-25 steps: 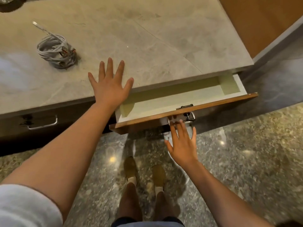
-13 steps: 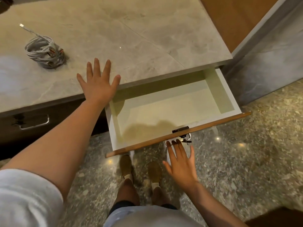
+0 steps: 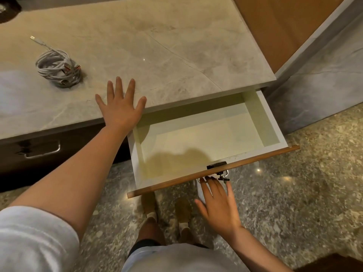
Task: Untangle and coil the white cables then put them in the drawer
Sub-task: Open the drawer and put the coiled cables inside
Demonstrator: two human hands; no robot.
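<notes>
A coiled bundle of white cables (image 3: 59, 70) lies on the marble countertop (image 3: 157, 46) at the left, one plug end sticking out toward the back. The drawer (image 3: 275, 122) below the counter's right part stands pulled far out, its pale inside holding nothing. My left hand (image 3: 119, 107) presses flat on the counter edge, fingers spread, right of the cables and apart from them. My right hand (image 3: 218, 203) is just below the drawer's wooden front, fingers straight, fingertips at the metal handle and key (image 3: 223, 176).
A second dark drawer with a metal handle (image 3: 42, 152) sits shut under the counter at the left. A wooden panel (image 3: 284, 26) and a grey wall stand to the right. My feet (image 3: 167, 209) stand on the speckled stone floor under the drawer.
The drawer has slid out from nearly shut to wide open as my right hand drew back toward me. My left hand stayed flat on the counter edge.
</notes>
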